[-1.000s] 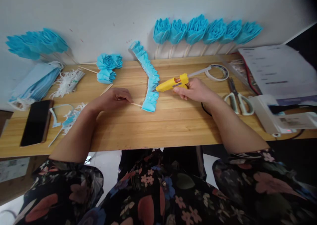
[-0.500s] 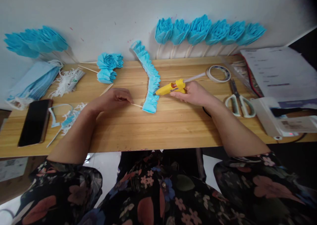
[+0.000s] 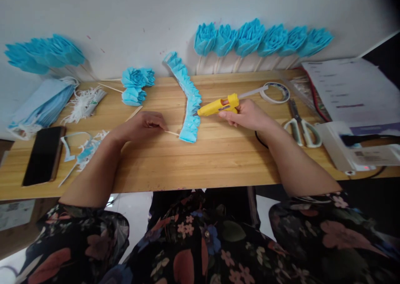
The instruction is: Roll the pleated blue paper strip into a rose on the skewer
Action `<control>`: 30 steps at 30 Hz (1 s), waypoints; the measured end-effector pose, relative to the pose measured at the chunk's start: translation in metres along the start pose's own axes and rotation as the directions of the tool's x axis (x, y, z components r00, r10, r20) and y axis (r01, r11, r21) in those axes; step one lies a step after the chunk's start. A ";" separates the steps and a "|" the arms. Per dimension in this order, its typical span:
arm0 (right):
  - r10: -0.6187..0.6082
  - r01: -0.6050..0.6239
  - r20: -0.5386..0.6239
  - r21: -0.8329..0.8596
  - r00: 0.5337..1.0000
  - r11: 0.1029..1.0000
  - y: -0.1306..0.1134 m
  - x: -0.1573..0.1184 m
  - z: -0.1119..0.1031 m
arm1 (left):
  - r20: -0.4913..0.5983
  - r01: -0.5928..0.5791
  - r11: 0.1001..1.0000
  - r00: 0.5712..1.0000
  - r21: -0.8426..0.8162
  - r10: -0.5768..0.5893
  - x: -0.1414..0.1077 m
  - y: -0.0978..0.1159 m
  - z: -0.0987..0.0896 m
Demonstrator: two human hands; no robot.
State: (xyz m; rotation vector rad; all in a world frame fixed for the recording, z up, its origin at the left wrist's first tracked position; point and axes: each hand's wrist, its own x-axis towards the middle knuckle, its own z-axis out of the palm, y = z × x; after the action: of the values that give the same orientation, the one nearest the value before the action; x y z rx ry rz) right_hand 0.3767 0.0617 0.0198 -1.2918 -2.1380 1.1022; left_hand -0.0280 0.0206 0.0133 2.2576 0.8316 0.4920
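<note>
My left hand (image 3: 145,126) is closed on a thin wooden stick (image 3: 172,133), whose tip meets the near end of a ruffled blue strip (image 3: 191,100). The strip lies in a curve on the table, its far end touching the wall. Wrapped in my right hand (image 3: 245,115) is a yellow glue gun (image 3: 218,106), with a clear glue stick (image 3: 251,92) poking out of its back. The gun's nozzle is at the strip's lower half; whether it touches cannot be made out.
Blue flowers on sticks (image 3: 245,38) lean against the wall, with others (image 3: 134,78) lying left. Left are face masks (image 3: 43,103), white loops (image 3: 84,103), a phone (image 3: 43,155) and scraps (image 3: 89,148). Right are tape (image 3: 265,96), scissors (image 3: 301,128), a power strip (image 3: 334,150) and papers (image 3: 359,88).
The glue gun in my right hand has moved slightly up and away along the strip, its back end now nearer the tape. My left hand holds the stick in about the same place.
</note>
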 end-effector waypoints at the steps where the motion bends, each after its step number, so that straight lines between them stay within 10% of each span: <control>1: 0.003 -0.003 0.009 -0.002 1.000 1.000 -0.002 0.000 0.000 | -0.005 -0.003 1.000 1.000 0.000 0.003 0.000 0.000 0.000; 30: -0.061 0.061 0.003 -0.070 0.998 0.996 -0.009 -0.001 0.001 | 0.002 0.010 1.000 1.000 0.008 -0.010 0.001 0.004 -0.001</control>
State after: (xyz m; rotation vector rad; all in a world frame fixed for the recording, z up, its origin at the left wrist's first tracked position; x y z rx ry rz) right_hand 0.3713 0.0574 0.0266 -1.2474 -2.2193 1.0119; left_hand -0.0261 0.0193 0.0166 2.2600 0.8451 0.4822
